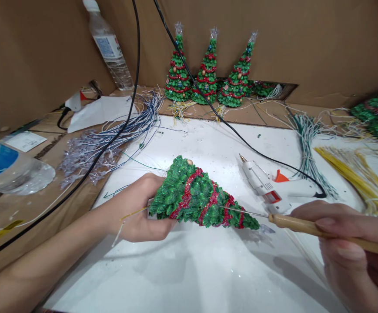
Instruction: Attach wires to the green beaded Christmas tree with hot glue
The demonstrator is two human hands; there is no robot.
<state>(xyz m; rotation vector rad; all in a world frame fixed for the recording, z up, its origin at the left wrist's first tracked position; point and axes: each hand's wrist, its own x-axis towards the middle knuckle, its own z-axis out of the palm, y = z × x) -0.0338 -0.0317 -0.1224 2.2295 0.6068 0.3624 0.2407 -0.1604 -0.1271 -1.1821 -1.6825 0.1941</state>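
Observation:
A glittery green Christmas tree figurine (197,198) with red garlands lies tilted on its side above the white board, its tip toward the right. My left hand (143,213) is closed around its wide base, and thin yellow and white wires stick out beside the palm. In my right hand (345,239) is a wooden-handled awl (293,222), gripped between thumb and fingers. The awl's thin metal shaft reaches left across the tree, its point at the garlands; whether it goes in, I cannot tell. A clear star (262,232) shows by the tip.
Three finished-looking trees (206,74) stand against the cardboard wall. A white glue gun (263,182) lies on the board (182,278), its black cable crossing overhead. Bundles of blue-white (133,117), green (308,134) and yellow wires (355,174) lie around. Water bottles (110,52) are at left.

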